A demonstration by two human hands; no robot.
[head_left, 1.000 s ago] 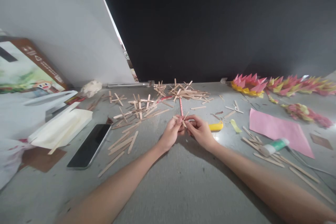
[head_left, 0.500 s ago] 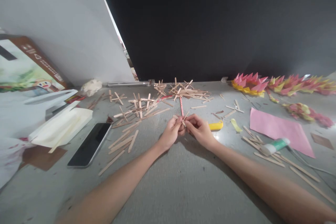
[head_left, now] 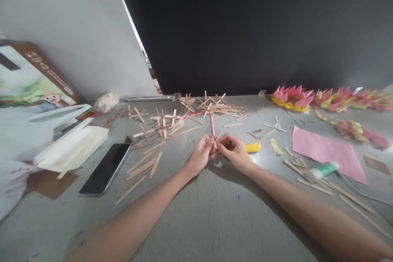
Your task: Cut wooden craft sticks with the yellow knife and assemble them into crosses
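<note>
In the middle of the table my left hand (head_left: 200,154) is closed, its thumb and fingers pinching small crossed wooden craft sticks (head_left: 215,145). My right hand (head_left: 233,152) is beside it, thumb and forefinger pressed together at the right end of the same sticks. The fingertips partly cover how the sticks join. Just beyond the hands lies a thin red-and-white striped piece (head_left: 211,125), pointing away from me. A yellow plastic handle-like object (head_left: 253,146) rests right of my right hand, partly hidden by it.
A pile of craft sticks (head_left: 227,108) lies at the back, with loose sticks (head_left: 143,168) at left near a phone (head_left: 106,170) and a white paper tray (head_left: 82,143). At right are pink paper (head_left: 327,153), a green-and-white tube (head_left: 323,171) and folded-paper pieces (head_left: 291,99). A black panel (head_left: 251,28) stands behind.
The hands have barely moved; the right fingers are slightly farther from the left, and the crossed sticks are turned a little. A small pale patch now shows on the table below them.
</note>
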